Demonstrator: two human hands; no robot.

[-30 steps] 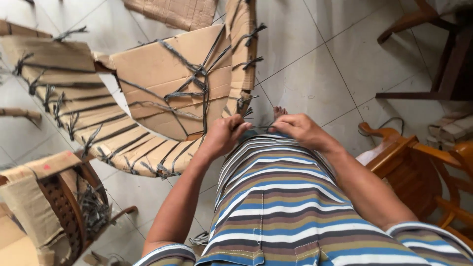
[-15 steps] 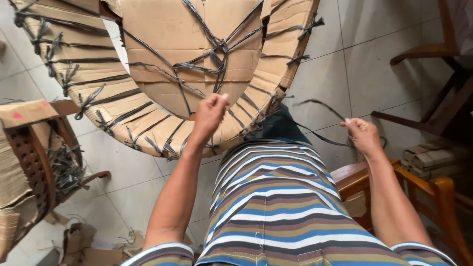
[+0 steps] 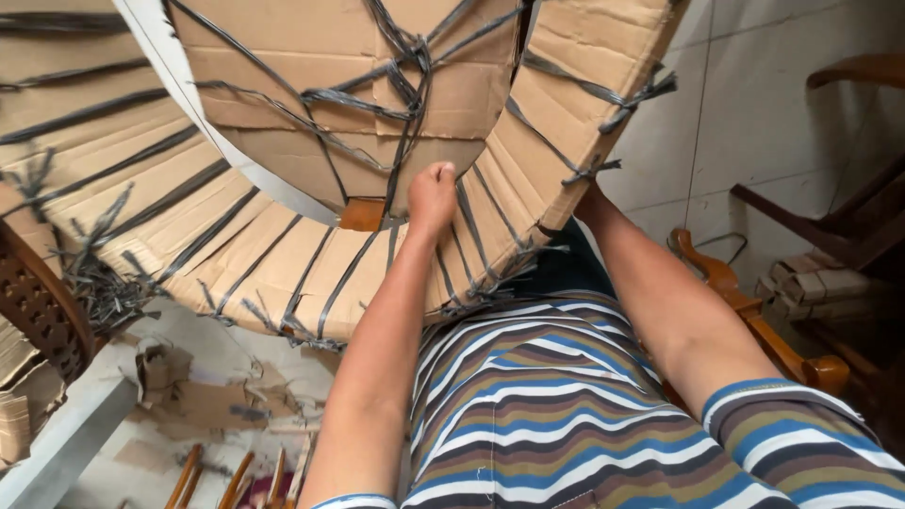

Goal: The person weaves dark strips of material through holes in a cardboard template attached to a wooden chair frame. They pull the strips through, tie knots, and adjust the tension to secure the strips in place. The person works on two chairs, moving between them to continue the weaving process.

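At the far left a dark carved wooden chair frame (image 3: 38, 311) stands partly wrapped in brown cardboard, with frayed grey strap ends bunched beside it. Below it, torn cardboard scraps (image 3: 203, 396) lie on the pale tiled floor (image 3: 745, 113). Filling the top and middle is the cardboard-wrapped bundle (image 3: 283, 254), a big curved shape of plain brown corrugated sheets, bound by dark plastic straps (image 3: 405, 104) that cross and knot near its centre; a small patch of bare brown wood (image 3: 363, 215) shows through a gap. The left hand (image 3: 432, 193) is closed in a fist on a strap at the bundle's inner edge, just right of that wood. The right forearm runs up behind the bundle's right rim, and the right hand is hidden there, so its grip cannot be told. The bundle sits just above the person's striped shirt (image 3: 556, 415). Further right stand a wooden armrest (image 3: 745, 302) and small wrapped cardboard packets (image 3: 815, 287).
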